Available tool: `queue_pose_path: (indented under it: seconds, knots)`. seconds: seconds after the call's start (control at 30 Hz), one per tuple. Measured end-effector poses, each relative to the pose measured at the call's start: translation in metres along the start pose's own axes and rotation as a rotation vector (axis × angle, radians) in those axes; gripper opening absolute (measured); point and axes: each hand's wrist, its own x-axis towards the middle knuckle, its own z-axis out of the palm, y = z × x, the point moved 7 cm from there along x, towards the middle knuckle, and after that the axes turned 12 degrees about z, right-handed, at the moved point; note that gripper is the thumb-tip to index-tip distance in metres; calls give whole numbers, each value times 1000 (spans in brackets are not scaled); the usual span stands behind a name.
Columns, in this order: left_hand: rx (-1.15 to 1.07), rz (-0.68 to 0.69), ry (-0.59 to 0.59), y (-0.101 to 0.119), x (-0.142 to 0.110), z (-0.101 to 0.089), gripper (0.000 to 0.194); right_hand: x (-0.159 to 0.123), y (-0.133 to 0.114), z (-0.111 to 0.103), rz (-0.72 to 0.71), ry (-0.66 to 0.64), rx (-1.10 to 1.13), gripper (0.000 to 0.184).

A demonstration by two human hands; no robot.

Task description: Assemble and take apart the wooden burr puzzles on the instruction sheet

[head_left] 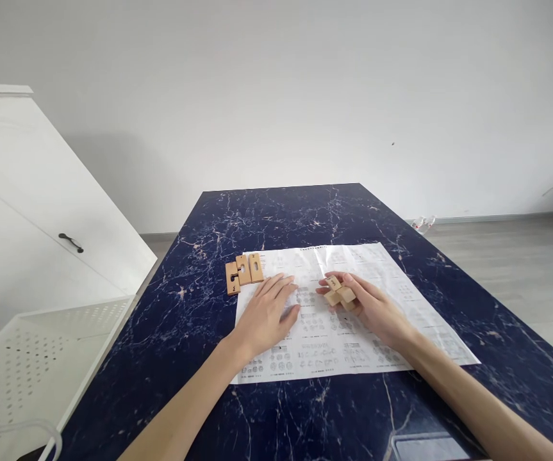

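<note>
My left hand (269, 314) lies flat on the printed sheet (324, 352), its fingers stretched out and nothing in it. Just beyond its fingertips, three flat wooden puzzle pieces (243, 271) lie side by side across the sheet's left edge. They have cut-out slots and dark marks on them. In my right hand (375, 307) is a cluster of interlocked wooden puzzle pieces (339, 293), gripped between thumb and fingers over the middle of the sheet. A dark mark shows on its upper block. The fingers partly hide its lower right side.
The sheet lies on a dark blue marble-patterned table (276, 214). A flat, pale, rounded-corner object (425, 447) rests at the near edge. To the left stand a white cabinet (40, 192) and a perforated white surface (31, 358). A clear object (423, 224) shows beyond the right edge.
</note>
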Motion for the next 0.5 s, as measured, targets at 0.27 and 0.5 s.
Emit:
queue_pose_path:
  seconds: [0.27, 0.5]
  knots:
    - [-82, 75, 89, 14, 3, -12, 24, -8, 2, 22, 64, -241, -28, 50]
    - [-209, 15, 158, 29, 4, -24, 25, -11, 5, 29, 123, -378, 20, 48]
